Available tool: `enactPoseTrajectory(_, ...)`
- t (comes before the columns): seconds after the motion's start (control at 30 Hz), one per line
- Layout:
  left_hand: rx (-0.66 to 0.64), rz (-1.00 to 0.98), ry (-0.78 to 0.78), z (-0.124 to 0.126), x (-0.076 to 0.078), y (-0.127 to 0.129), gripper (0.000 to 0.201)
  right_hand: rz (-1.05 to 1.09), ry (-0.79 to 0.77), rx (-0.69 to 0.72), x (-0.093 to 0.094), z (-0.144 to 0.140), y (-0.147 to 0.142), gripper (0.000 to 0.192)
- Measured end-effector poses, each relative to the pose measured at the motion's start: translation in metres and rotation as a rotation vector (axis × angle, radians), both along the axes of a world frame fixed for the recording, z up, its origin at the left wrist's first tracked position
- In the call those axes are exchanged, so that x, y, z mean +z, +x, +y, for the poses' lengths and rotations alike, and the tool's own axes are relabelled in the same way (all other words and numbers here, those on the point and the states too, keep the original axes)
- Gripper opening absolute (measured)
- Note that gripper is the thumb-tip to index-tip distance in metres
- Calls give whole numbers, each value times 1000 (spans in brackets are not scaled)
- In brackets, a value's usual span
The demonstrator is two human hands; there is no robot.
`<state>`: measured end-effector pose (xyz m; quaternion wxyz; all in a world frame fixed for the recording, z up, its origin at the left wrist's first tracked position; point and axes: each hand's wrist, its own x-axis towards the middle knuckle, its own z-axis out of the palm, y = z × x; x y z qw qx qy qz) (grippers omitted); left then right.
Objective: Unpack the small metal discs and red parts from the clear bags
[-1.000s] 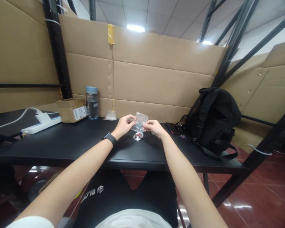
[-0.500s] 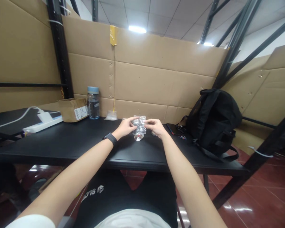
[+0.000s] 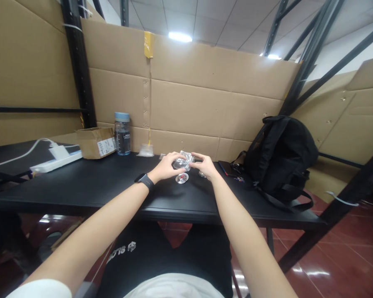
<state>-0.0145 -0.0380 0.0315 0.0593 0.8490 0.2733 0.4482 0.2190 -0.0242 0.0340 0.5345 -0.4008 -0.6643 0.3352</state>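
Both hands, left hand point(image 3: 167, 166) and right hand point(image 3: 206, 165), pinch one crumpled clear plastic bag point(image 3: 182, 162) between fingertips, just above a small round shiny metal disc point(image 3: 182, 178) on the black tabletop point(image 3: 90, 184). Slick film could slip from so light a grip and drop onto the disc.

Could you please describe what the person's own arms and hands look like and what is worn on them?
Both forearms are bare down to the left hand and right hand. A black watch with a dark band sits on the left wrist. The right wrist carries nothing. A white short sleeve shows at the left upper arm. No gloves or rings are discernible.
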Motion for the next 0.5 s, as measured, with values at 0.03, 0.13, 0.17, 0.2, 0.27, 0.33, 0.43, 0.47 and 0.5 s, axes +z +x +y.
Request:
enactPoseTrajectory(0.03,8,35,13,-2,0,2,45,-3,10,11,0,0,0,73)
enactPoseTrajectory(0.13,72,85,59,-2,-2,8,37,-1,34,56,-1,1,-3,70)
enactPoseTrajectory(0.17,81,82,73,-1,-2,9,33,6,36,75,-1,1,-4,66)
enactPoseTrajectory(0.2,83,72,85,1,-3,9,32,10,36,97,-1,1,-5,62)
enactPoseTrajectory(0.27,76,52,100,4,-4,8,31,8,36,151,0,-1,-7,53)
enactPoseTrajectory(0.33,65,53,92,5,-3,6,29,-6,36,205,2,-3,-8,47)
enactPoseTrajectory(0.43,41,75,28,5,-2,3,25,-6,30,246,4,-7,-8,44)
enactPoseTrajectory(0.47,33,77,2,5,-2,2,23,-3,26,247,4,-7,-8,44)
enactPoseTrajectory(0.5,32,59,-28,7,-3,1,21,-3,23,244,5,-7,-8,43)
